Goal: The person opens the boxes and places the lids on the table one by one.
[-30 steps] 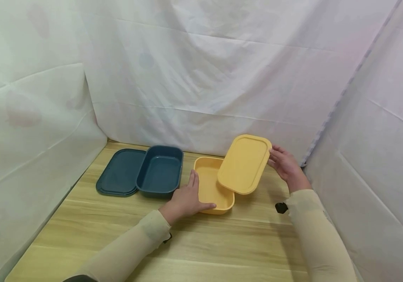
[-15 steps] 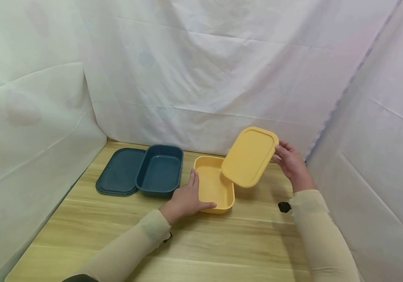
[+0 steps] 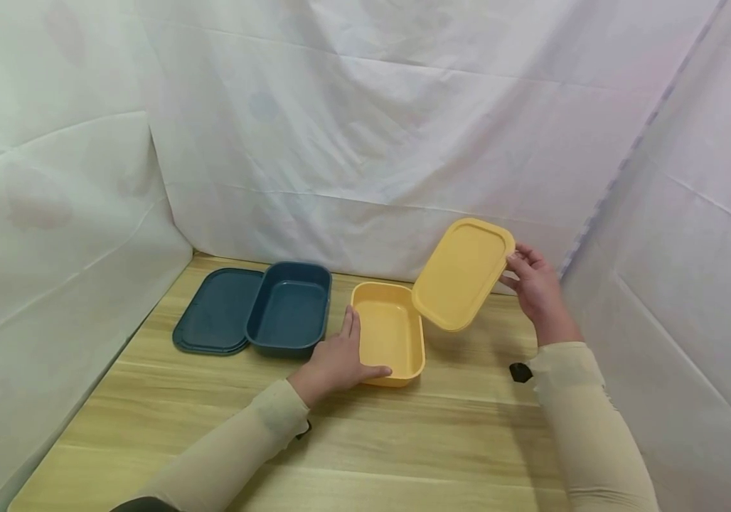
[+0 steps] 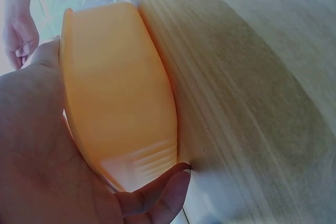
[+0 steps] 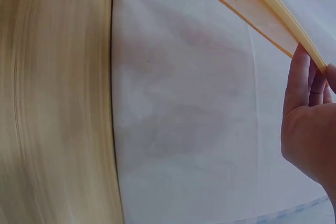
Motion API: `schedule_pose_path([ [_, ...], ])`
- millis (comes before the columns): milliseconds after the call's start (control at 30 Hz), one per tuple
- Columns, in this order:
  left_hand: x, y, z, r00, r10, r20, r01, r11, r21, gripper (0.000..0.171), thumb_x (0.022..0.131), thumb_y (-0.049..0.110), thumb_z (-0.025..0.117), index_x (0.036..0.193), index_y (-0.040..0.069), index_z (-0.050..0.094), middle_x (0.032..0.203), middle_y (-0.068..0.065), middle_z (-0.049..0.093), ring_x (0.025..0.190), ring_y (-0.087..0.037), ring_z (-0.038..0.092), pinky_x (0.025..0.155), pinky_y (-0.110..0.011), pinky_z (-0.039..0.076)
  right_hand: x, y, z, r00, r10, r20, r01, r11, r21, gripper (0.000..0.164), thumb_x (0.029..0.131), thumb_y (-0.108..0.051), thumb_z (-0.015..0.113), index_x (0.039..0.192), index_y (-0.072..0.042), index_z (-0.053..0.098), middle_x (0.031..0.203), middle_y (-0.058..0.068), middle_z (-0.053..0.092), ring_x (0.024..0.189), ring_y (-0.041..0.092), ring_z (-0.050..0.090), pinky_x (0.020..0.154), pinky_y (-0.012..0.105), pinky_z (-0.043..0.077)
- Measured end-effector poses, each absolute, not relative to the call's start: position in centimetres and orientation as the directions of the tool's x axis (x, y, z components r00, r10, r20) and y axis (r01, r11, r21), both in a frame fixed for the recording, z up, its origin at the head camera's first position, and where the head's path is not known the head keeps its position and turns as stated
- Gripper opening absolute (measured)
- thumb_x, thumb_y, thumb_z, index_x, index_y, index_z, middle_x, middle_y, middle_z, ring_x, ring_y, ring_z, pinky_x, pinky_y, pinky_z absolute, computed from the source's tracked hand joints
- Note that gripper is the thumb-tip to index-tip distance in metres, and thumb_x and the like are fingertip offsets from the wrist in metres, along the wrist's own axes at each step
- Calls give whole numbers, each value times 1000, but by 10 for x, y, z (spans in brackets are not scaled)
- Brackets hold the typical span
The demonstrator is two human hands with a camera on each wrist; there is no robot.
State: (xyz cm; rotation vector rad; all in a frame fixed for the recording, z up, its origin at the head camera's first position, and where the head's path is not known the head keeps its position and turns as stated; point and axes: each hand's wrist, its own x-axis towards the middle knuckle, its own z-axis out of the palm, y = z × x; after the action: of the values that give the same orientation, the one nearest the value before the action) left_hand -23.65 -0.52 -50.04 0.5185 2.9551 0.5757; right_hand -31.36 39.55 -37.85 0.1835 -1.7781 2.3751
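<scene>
A yellow food container (image 3: 389,334) sits on the table with its top uncovered. At its near left corner is my left hand (image 3: 335,361), thumb over the near rim and two fingers along the left rim. In the left wrist view, other fingers of that hand curl against the container's outer wall (image 4: 121,87). My right hand (image 3: 537,295) pinches the yellow lid (image 3: 464,274) by its right edge and holds it up, tilted, above and right of the container. The lid's underside (image 5: 262,11) shows in the right wrist view, thumb and fingers gripping its edge.
Left of the yellow container stands a dark blue container (image 3: 290,309), uncovered. Its dark blue lid (image 3: 218,311) lies on the wooden table (image 3: 353,441) beside it, partly overlapped by it. White cloth walls (image 3: 365,142) close in the back and both sides.
My right hand has moved up and to the right with the yellow lid, away from over the yellow container. My left hand and the containers stay about where they were.
</scene>
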Motion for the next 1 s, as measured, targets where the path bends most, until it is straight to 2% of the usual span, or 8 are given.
schedule_pose_path([
  [200,-237,-6,-500,-938,345,-27,310,872,379,146,84,95,65,176,-1,5,185,-18,-2,127,-37,70,87,-47,62,-310,393,-369,-967,106,230,-250,-241,-938,20,110,-4,68,130,-9,72,98,-2,70,90,13,72,76,29,65],
  [500,-236,-5,-500,-938,346,-29,311,873,376,145,84,95,65,176,-1,6,185,-17,-2,124,-37,71,84,-45,62,-302,392,-362,-956,171,237,-249,-52,-967,28,109,-9,72,137,-9,69,105,-2,64,91,12,70,76,26,64],
  [667,-234,-4,-499,-937,348,-39,307,871,384,145,84,94,66,176,0,5,185,-17,-2,128,-38,69,88,-47,62,-294,388,-362,-939,175,295,-282,95,-955,34,109,-9,71,142,-4,67,107,0,62,95,13,68,78,25,64],
  [867,-236,-3,-500,-938,345,-43,303,872,383,143,86,91,68,176,1,4,185,-16,-3,129,-37,69,85,-47,62,-283,382,-361,-912,127,391,-346,277,-896,37,110,-8,69,145,4,64,103,1,64,94,13,65,77,23,63],
  [1000,-237,-3,-500,-938,343,-45,301,872,387,145,84,94,66,177,1,4,185,-16,-3,131,-37,68,88,-47,62,-268,368,-353,-873,78,481,-392,474,-788,33,110,-2,66,141,10,64,100,13,64,89,15,64,74,21,62],
])
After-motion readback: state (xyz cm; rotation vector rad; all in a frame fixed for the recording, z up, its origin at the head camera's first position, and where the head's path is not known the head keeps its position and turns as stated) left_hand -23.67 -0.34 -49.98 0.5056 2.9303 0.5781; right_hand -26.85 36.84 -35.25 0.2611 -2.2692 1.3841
